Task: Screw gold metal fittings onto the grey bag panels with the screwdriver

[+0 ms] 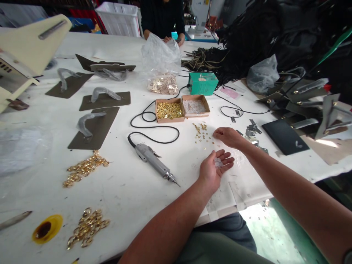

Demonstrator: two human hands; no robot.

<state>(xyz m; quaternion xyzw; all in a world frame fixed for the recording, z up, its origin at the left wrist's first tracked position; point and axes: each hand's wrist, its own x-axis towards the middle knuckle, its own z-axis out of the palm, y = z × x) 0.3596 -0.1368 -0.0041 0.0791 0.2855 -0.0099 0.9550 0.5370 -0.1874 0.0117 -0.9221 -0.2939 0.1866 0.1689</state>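
My left hand [213,168] is palm up and cupped, with a small heap of clear plastic pieces [218,162] lying in it. Just beyond it, my right hand [227,135] hovers low over the table with its fingertips pinched together; what they hold, if anything, is too small to make out. Loose small gold fittings [202,136] lie scattered left of those fingertips. More clear pieces [239,158] lie on the table under my right forearm. A grey electric screwdriver [154,161] rests to the left of my left hand, its bit pointing towards me.
Cardboard boxes hold gold fittings [169,110] and clear pieces [194,106]. Behind them stands a green power box [202,83]. Brown panels with wrapped handles [95,128] and gold ring piles [87,227] lie left, metal plates [252,128] right. A person [163,22] sits opposite.
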